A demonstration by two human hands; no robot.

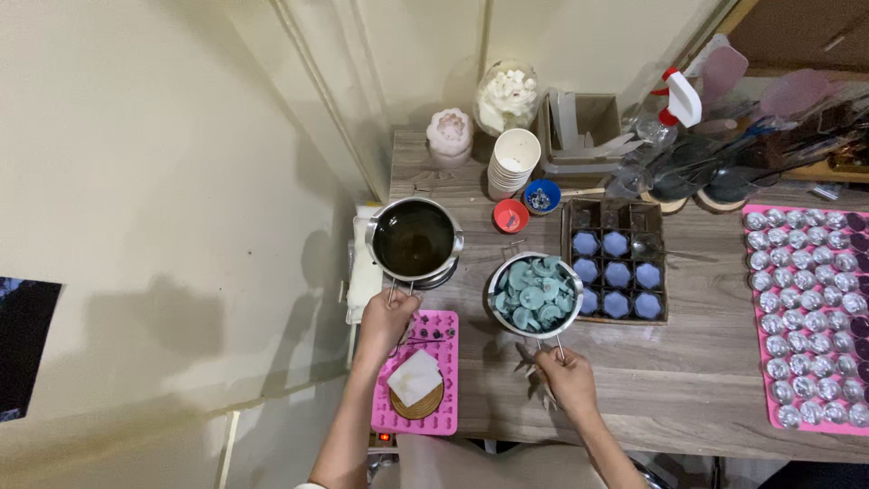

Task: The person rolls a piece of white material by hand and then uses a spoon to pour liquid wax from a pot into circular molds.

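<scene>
Hands on both pot handles. Left hand [387, 319] fingers pinch handle of dark-liquid pot [415, 239] on burner; right hand [568, 378] fingers pinch handle of pot of blue wax pieces [536, 294] on tabletop [688, 380]. Judged step: melting stage; next move needs steady, level lift.

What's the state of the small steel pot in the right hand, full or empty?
Full: the small steel pot is heaped to the rim with pale teal wax pieces; right hand holds its handle.
</scene>
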